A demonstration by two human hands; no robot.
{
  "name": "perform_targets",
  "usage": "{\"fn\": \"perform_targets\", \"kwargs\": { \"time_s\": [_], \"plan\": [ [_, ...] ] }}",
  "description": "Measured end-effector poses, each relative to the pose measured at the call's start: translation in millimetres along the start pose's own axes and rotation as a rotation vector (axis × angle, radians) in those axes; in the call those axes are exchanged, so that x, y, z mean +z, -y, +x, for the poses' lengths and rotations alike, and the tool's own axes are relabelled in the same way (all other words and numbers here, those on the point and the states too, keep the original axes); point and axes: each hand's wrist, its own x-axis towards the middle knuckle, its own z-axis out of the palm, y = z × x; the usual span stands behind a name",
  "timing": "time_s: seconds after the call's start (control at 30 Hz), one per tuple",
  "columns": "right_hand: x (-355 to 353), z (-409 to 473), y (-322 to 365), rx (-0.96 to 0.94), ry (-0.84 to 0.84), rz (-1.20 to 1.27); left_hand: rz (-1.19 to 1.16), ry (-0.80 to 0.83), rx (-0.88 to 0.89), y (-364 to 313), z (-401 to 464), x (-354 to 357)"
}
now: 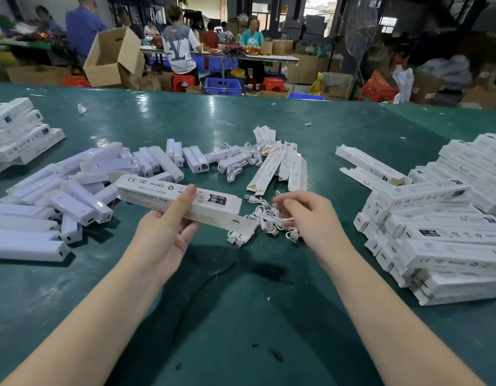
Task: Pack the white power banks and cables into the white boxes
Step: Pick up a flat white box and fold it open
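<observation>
My left hand (pixel 168 232) grips a long white box (pixel 157 196) printed with CE, FC and RoHS marks, held level above the green table (pixel 241 302), its open end pointing right. My right hand (pixel 305 215) rests on a tangle of short white cables (pixel 258 221) just past that open end, fingers curled around one cable. White power banks (pixel 74 201) lie in a loose heap to the left. More cables (pixel 238 165) and flat unfolded boxes (pixel 280 171) lie farther back at the centre.
Filled white boxes (pixel 436 238) are piled at the right, and another stack (pixel 18 135) stands at the far left. Two open boxes (pixel 372 171) lie at centre right. Beyond the table people sit among cardboard cartons (pixel 113 57) and blue crates (pixel 223 86).
</observation>
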Motion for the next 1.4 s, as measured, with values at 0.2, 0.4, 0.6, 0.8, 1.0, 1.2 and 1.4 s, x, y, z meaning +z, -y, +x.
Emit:
{"fn": "perform_targets", "kwargs": {
  "time_s": [0.2,0.4,0.6,0.8,1.0,1.2,1.4],
  "plan": [
    [-16,12,-22,-0.153,-0.100,-0.540,0.064,-0.034,-0.038,0,3,-6],
    [-3,10,-29,-0.158,0.069,-0.771,0.064,0.008,-0.078,0,5,-7],
    [-4,7,-23,-0.139,0.062,-0.758,0.030,0.021,-0.078,-2,4,-4],
    [-8,6,-23,-0.091,0.015,-0.691,-0.012,0.050,-0.077,-3,5,-4],
    [-10,8,-25,-0.082,-0.058,-0.655,0.033,0.046,-0.056,0,11,-9],
    [-11,14,-23,-0.078,-0.069,-0.716,0.039,0.009,-0.076,0,13,-10],
    [19,-2,17,-0.161,0.219,-0.163,-0.041,-0.023,-0.079,-3,12,-8]
  ]
}}
